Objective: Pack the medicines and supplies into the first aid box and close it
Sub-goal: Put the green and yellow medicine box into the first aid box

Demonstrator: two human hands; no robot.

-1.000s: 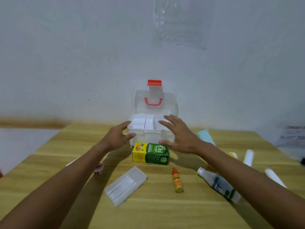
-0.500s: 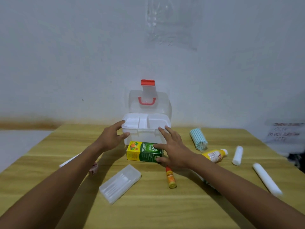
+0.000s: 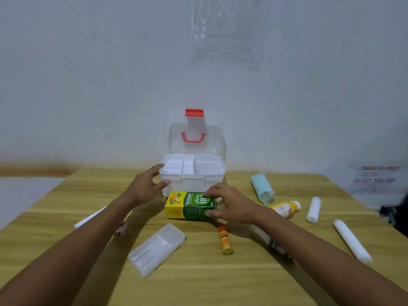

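The white first aid box (image 3: 192, 181) stands at the back middle of the table, its clear lid with red handle raised against the wall and a white divided tray on top. My left hand (image 3: 146, 186) holds the box's left front corner. A green and yellow medicine carton (image 3: 188, 206) lies in front of the box, and my right hand (image 3: 230, 205) grips its right end. A small orange bottle (image 3: 225, 240) and a clear case of cotton swabs (image 3: 157, 248) lie nearer me.
To the right lie a striped blue-white roll (image 3: 262, 188), a yellow bottle (image 3: 286, 208), a short white roll (image 3: 314, 209) and a long white roll (image 3: 351, 240). A white bottle (image 3: 272, 242) is partly under my right forearm. A white stick (image 3: 89, 217) and a small tape roll (image 3: 121, 229) lie left.
My right hand has come down from the box's right front corner onto the carton and closed on its right end. The left hand has stayed on the box.
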